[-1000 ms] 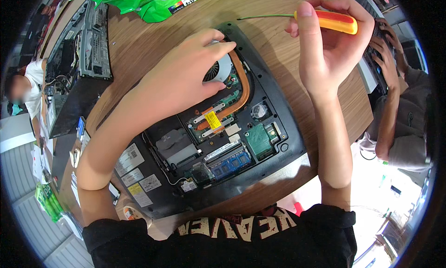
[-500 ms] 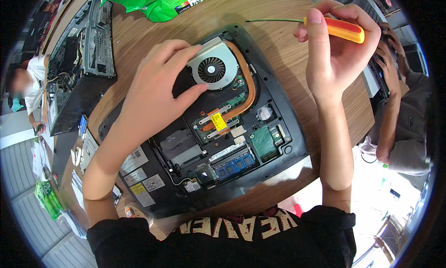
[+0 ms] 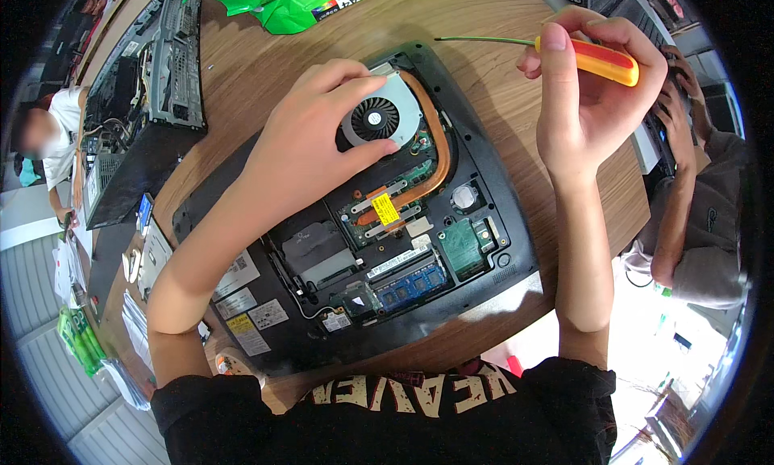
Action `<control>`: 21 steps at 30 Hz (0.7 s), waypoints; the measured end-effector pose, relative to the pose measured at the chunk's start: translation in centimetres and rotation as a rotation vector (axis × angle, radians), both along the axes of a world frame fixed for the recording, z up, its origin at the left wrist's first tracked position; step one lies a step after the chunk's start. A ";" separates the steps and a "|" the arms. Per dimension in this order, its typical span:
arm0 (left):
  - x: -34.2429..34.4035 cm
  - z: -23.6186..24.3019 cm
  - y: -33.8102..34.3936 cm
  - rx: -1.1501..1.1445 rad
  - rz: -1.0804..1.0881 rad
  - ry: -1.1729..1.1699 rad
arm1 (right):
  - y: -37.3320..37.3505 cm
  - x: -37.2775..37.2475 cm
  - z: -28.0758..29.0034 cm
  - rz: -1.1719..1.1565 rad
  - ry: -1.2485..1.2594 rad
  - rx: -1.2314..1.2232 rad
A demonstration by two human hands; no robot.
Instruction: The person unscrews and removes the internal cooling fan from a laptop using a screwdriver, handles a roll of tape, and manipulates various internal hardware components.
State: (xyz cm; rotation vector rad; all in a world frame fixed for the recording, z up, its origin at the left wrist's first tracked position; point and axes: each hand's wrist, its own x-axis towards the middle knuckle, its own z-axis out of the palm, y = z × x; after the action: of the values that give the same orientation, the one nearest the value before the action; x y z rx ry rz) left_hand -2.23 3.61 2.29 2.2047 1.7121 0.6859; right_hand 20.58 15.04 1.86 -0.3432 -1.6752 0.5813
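An opened black laptop (image 3: 504, 223) lies bottom side up on the wooden table. Over its round silver cooling fan (image 3: 407, 114), my left hand (image 3: 310, 130) reaches in from the left, thumb at the fan's near edge and fingers at its far edge, closed around it. The fan still sits in its place beside the bent copper heat pipe (image 3: 442, 139). Held up off the table at the right, my right hand (image 3: 592, 102) grips a screwdriver by its orange and yellow handle (image 3: 605, 62). Its thin shaft (image 3: 488, 39) points left, away from the laptop's parts.
Blue memory sticks (image 3: 411, 286) and a green board (image 3: 461, 247) show inside the laptop. At the far left stands an opened black computer case (image 3: 153, 102). A green package (image 3: 294, 10) lies at the back. Another person's hands (image 3: 677, 118) are on a keyboard at the right.
My left hand has slid right, farther over the cooling fan, and its fingers now lie on the fan's edges. The right hand with the screwdriver has shifted slightly right and down.
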 end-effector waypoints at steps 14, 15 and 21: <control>-0.5 -0.4 1.4 0.011 -0.108 0.111 | -0.1 0.0 0.0 -0.083 -0.067 0.042; -0.6 -0.5 1.3 0.010 -0.118 0.105 | -0.1 0.0 0.0 -0.084 -0.066 0.042; -0.5 -0.8 0.8 -0.006 -0.090 0.069 | -0.3 -0.1 -0.2 -0.071 -0.057 0.029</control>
State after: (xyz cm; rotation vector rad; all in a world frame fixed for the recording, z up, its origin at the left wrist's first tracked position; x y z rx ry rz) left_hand -2.68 4.46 1.44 2.3104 1.6323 0.5890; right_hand 20.48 14.74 1.71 -0.3996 -1.7172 0.4984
